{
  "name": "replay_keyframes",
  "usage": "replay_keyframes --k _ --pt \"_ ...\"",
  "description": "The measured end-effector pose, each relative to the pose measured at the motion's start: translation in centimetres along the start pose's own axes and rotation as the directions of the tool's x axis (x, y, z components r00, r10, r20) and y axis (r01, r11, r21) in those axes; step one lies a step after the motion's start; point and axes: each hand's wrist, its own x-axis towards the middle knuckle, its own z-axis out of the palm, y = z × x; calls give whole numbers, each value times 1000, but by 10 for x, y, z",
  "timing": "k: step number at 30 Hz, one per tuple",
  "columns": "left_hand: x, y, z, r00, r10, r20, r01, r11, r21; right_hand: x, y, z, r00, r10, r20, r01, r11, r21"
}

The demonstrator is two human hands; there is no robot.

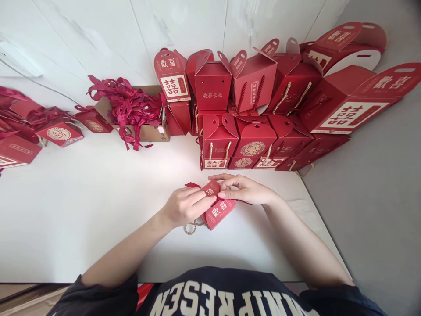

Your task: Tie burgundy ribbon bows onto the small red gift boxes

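Note:
A small red gift box [219,213] with pale printed characters stands on the white table in front of me. Both hands meet at its top, where a dark red ribbon [193,184] crosses. My left hand [188,204] pinches the ribbon with thumb and forefinger from the left. From the right, my right hand [241,188] has its thumb and fingers closed at the same spot, with a ribbon end showing beneath it. A twisted cord handle [190,228] hangs out at the box's lower left. The fingers partly cover the ribbon's crossing.
Red gift boxes [251,136] are stacked at the back right, against the wall. A cardboard box [158,133] heaped with red ribbons [131,105] stands at the back. Several finished-looking boxes with ribbons [61,131] sit at the left. The white table [98,210] ends near my body.

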Motion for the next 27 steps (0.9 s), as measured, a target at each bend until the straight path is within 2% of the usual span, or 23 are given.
replay_keyframes --k 2,3,4,6,8,9,11,13,15,18,27 --pt "4 1 -7 982 -173 80 182 976 -123 0 0 -1 1000 10 -21 -10 1000 0" --pt "7 2 -12 949 -276 152 302 934 -191 -1 0 -2 1000 10 -24 -10 1000 -4" --pt "9 1 -18 893 -375 249 433 867 -248 -1 0 -3 1000 6 -24 -6 1000 -7" --pt "14 -1 -28 727 -506 465 669 674 -312 -2 0 -4 1000 0 -21 0 1000 -15" --pt "17 -6 -36 563 -530 634 818 468 -335 -3 -1 -5 1000 0 -29 -1 1000 -26" --pt "18 -9 -39 501 -516 695 861 379 -338 -3 -1 -4 999 2 -37 -3 999 -34" --pt "18 -14 -41 403 -470 785 914 244 -323 -5 -3 -4 999 -3 -52 1 999 -54" --pt "17 -19 -42 334 -427 840 942 161 -293 -7 -5 -3 998 -18 -62 13 997 -78" --pt "15 -23 -40 301 -398 867 953 111 -281 -9 -8 -3 998 -26 -61 19 994 -105" --pt "11 -29 -38 290 -365 885 956 72 -284 -14 -13 -6 998 -21 -56 12 988 -152" --pt "-1 -40 -34 264 -284 922 964 66 -256 -15 -7 -12 999 -20 -35 5 923 -385"
